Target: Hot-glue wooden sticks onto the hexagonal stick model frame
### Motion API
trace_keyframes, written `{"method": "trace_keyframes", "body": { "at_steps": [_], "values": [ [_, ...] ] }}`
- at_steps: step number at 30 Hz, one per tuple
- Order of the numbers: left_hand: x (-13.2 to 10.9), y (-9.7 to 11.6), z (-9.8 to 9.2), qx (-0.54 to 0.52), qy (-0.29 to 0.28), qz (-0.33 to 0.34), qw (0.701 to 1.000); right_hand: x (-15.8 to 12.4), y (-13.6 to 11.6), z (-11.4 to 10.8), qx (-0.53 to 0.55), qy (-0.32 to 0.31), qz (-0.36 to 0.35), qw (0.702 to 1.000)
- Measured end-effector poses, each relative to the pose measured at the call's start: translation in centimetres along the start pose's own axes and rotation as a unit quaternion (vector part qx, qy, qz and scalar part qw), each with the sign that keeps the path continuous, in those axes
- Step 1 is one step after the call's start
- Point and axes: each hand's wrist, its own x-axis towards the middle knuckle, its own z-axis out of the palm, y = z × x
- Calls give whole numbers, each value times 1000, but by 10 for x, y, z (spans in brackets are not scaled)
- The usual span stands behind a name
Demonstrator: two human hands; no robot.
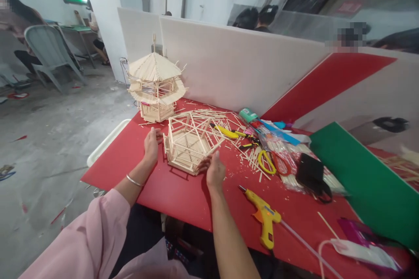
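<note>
A hexagonal frame of thin wooden sticks [188, 144], with a slatted floor and open sides, is between my two hands, low over the red tabletop. My left hand [152, 146] grips its left side, fingertips partly hidden behind the sticks. On the near right corner, my right hand [215, 171] has its fingers curled against the base and the thumb on top. Behind and to the left stands a pagoda-like stick model [155, 69] with a pointed roof. Loose wooden sticks [209, 115] lie scattered behind the frame.
A yellow glue gun [265, 216] lies to the right, a glue stick in its back. Beyond it are yellow-handled scissors [266, 162], a yellow-handled tool [227, 131], bagged sticks and a black pouch [310, 171]. A white partition [222, 61] borders the far edge; a green board [363, 183] stands right.
</note>
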Motion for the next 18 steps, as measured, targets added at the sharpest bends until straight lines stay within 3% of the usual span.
{"method": "trace_keyframes", "body": {
  "at_steps": [5,9,18],
  "values": [
    [3,-6,-1,7,-25,-24,999,-6,2,1,12,-53,12,998],
    [4,-10,-3,16,-48,-1,999,-10,1,1,16,-64,14,998],
    [-6,7,0,105,-32,35,993,-12,-19,-2,-47,126,-77,988]
  ]
}}
